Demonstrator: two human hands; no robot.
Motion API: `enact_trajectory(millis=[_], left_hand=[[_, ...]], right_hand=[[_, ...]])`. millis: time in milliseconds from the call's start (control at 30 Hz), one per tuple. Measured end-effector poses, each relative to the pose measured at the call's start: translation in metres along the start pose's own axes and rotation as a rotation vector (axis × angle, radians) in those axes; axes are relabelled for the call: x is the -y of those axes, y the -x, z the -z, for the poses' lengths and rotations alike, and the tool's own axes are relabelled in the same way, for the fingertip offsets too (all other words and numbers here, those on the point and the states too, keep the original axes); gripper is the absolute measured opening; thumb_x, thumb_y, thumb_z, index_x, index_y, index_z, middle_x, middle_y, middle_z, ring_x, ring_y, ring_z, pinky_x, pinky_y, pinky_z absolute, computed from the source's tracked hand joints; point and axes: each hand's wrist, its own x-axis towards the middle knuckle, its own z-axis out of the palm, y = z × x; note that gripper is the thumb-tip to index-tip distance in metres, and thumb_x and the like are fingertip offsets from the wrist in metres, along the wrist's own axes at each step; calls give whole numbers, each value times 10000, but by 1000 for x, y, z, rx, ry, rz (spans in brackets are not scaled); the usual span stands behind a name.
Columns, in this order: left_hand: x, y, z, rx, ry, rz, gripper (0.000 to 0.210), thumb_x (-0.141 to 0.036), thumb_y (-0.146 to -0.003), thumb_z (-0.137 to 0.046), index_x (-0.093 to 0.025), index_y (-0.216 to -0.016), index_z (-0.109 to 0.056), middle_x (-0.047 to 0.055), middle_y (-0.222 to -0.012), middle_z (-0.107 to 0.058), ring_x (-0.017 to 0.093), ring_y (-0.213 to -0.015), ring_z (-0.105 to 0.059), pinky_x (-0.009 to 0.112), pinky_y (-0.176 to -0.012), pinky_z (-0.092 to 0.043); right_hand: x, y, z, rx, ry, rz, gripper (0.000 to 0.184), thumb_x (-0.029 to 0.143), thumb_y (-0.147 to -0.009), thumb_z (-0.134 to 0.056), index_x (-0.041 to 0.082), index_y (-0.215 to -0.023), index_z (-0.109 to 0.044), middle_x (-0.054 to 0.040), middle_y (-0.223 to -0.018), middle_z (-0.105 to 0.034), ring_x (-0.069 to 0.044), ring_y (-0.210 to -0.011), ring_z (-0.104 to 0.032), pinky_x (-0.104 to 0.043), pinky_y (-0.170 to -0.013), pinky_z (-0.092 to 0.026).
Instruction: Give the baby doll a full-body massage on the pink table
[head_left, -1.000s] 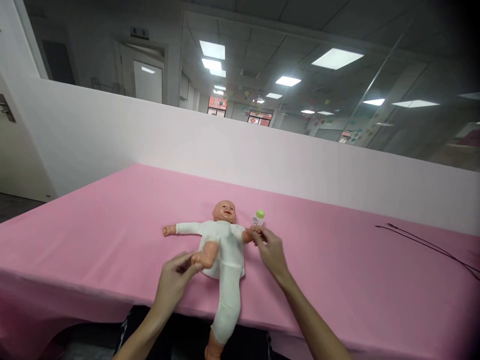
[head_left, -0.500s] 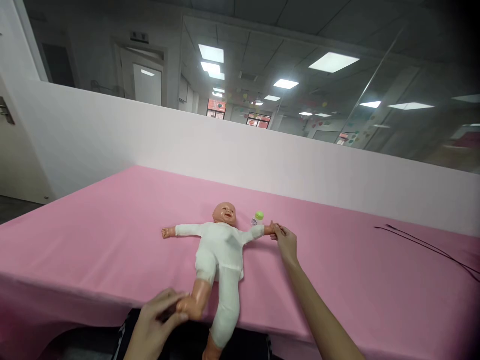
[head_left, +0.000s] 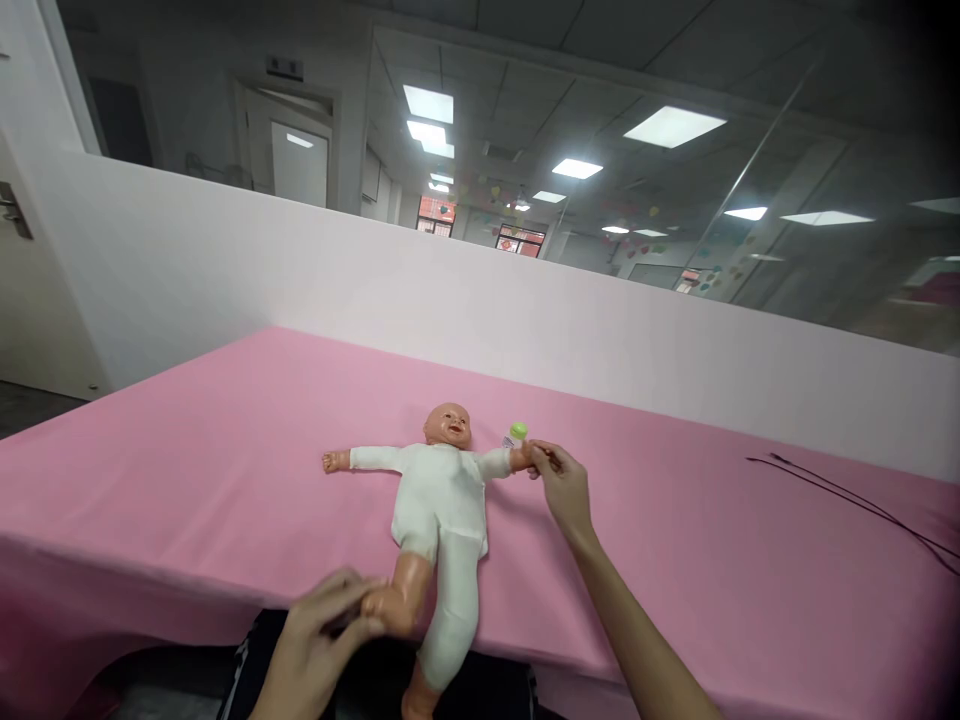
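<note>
left hand (head_left: 313, 632): doll's foot (head_left: 394, 606) — right hand (head_left: 565, 491): arm (head_left: 496, 464)

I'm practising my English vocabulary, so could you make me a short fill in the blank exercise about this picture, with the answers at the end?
1. The left hand holds the doll at the end of its leg, by the ____.
2. The arm held at its end by the right hand has a ____ sleeve.
3. The cap of the bottle is ____.
4. The doll lies on its ____ on the pink cloth.

Missing words: foot; white; green; back.
</note>
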Motion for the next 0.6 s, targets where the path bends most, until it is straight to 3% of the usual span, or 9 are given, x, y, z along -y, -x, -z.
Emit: enact_trajectory(millis=[100, 167, 300, 433, 500, 600], left_hand=[[-3, -56, -13, -89, 72, 22, 317, -484, -823, -776, -199, -943, -843, 50, -801, -719, 210, -749, -648, 267, -670, -519], [6, -89, -24, -61, 177, 65, 342, -481, -838, -754, -158, -921, -828, 74, -820, -749, 229, -783, -670, 291, -716, -529], [18, -121, -36, 12, 289, 75, 367, -476, -813, -769, -127, -912, -823, 110, -866, -784, 265, -832, -702, 332, -776, -541], [12, -92, -22, 17, 224, 88, 363, -473, -816, -774, -157, -985, -833, 93, -913, -787, 272, -878, -701, 333, -799, -546], [11, -59, -7, -6, 151, 75, 355, -478, -805, -793, -186, -1001, -840, 72, -884, -766, 253, -848, -688, 305, -763, -544], [29, -2, 11, 47, 20, 43, 289, -490, -818, -797, -219, -900, -852, 44, -754, -691, 197, -702, -637, 251, -639, -514]], right_hand=[[23, 32, -26, 246, 153, 203, 320, 482, -970, -593, 209, -977, -760, -105, -996, -785, -255, -857, -712, -383, -785, -571], [22, 56, -45, 379, 249, 292, 281, 387, -1010, -529, 221, -952, -747, -94, -963, -780, -254, -875, -715, -380, -807, -556], [8, 72, -59, 435, 283, 309, 284, 351, -1020, -493, 221, -941, -733, -84, -929, -767, -251, -857, -705, -374, -786, -538], [-6, 28, -33, 193, 115, 98, 401, 548, -944, -587, 186, -972, -758, -84, -857, -764, -231, -729, -679, -355, -695, -547], [-20, 1, -12, 5, 31, -45, 518, 642, -850, -652, 150, -968, -762, -60, -724, -724, -208, -617, -628, -346, -631, -535], [-58, -19, 12, -184, -13, -224, 550, 673, -717, -725, 138, -838, -754, -68, -685, -717, -212, -618, -641, -355, -648, -541]])
